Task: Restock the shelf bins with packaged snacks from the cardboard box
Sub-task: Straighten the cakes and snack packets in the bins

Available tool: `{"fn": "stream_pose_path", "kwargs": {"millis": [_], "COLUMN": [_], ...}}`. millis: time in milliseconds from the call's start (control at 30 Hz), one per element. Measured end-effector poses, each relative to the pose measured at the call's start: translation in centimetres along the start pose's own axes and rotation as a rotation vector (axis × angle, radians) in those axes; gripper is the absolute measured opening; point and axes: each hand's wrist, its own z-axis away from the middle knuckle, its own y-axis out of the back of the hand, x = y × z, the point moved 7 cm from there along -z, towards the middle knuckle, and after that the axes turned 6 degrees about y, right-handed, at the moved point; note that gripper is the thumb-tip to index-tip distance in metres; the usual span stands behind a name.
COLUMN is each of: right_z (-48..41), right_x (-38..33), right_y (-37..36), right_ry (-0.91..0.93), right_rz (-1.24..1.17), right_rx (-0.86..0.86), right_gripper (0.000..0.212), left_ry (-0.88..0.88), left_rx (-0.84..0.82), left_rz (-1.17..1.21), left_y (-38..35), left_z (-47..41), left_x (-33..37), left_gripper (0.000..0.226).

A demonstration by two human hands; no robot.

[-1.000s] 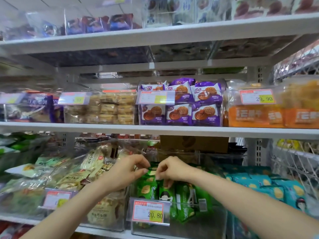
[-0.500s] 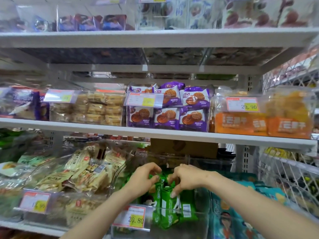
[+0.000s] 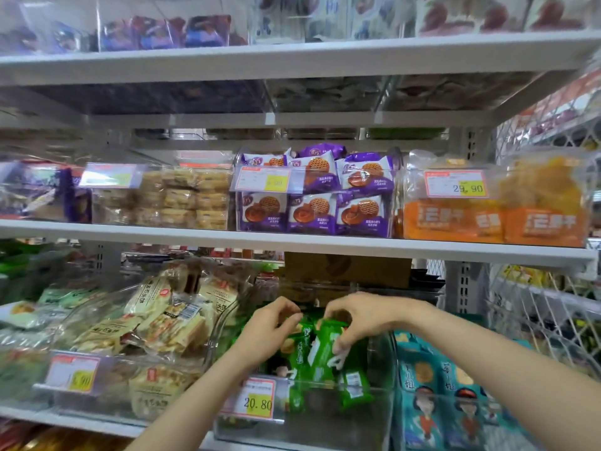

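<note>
Head view. Looks like the placing step: stands a short row of green packets (image 3: 312,356) on end in the clear bin (image 3: 380,405) on the lower shelf, just behind the 20.80 price tag (image 3: 258,398). Pinches the top edge of the leftmost packet with the left hand (image 3: 266,330), fingers curled and tips meeting on the wrapper. Clamps the right hand (image 3: 361,317) over the tops of the packets beside it, with fingers hooked down the far side and thumb pressed on the near face. Keeps neither hand slack or spread.

Has the packets right under and between the two hands, tops caught in the grips and lower ends down inside the bin, leaning a little toward its front wall. Cannot tell whether they rest on the bin floor yet. Fills only the left and middle of the bin and leaves room on the right, next to the teal packets (image 3: 432,385) in the neighbouring bin.

Next, probably: squaring the row upright and nudging it back, then easing off one grip at a time so that nothing tips forward. Then reaching for more stock. Cannot say whether the brown carton (image 3: 348,268) behind the bin, under the middle shelf, is the supply box.
</note>
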Motion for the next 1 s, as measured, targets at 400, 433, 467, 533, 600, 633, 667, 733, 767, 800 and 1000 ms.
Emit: {"fn": "stream_pose_path", "kwargs": {"millis": [400,433,467,533,600,633,667,733,767,800,1000], "right_z": [1.3,0.8,0.5,0.0,0.2,0.4,0.6,1.0,1.1,1.2,1.4], "right_x": [3.4,3.1,3.0,3.0,3.4,3.4,3.3,3.0,3.0,3.0,3.0], "right_y": [1.0,0.6,0.3,-0.2,-0.3,-0.2,-0.2,0.0,0.0,0.1,-0.2], "right_ry": [-0.046,-0.035,-0.028,-0.026,-0.047,-0.052,-0.048,-0.039,-0.045,-0.057,-0.067], "right_rz": [-0.815,-0.807,-0.792,-0.729,-0.651,-0.623,-0.594,-0.549,-0.542,-0.540,-0.505], "right_rx": [0.394,0.395,0.397,0.425,0.466,0.481,0.490,0.508,0.521,0.532,0.536], "right_gripper": [0.049,0.047,0.040,0.024,0.017,0.014,0.011,0.013,0.017,0.021,0.027], "left_ry": [0.140,0.148,0.158,0.171,0.164,0.145,0.124,0.084,0.078,0.074,0.109], "left_rx": [-0.228,-0.218,-0.216,-0.205,-0.188,-0.183,-0.183,-0.257,-0.334,-0.418,-0.732], "left_rz": [0.436,0.420,0.408,0.424,0.426,0.384,0.282,0.062,-0.038,-0.123,-0.542], "left_y": [-0.9,-0.7,-0.6,-0.2,0.7,1.4,2.2,3.3,3.3,3.0,-0.2], "left_z": [0.0,-0.1,-0.1,-0.3,-0.4,-0.3,-0.3,-0.7,-0.9,-0.9,-0.2], "left_x": [0.4,0.2,-0.1,-0.3,0.4,1.3,2.2,3.5,3.7,3.6,1.7], "left_gripper": [0.038,0.038,0.037,0.037,0.035,0.032,0.033,0.045,0.047,0.049,0.070]}}
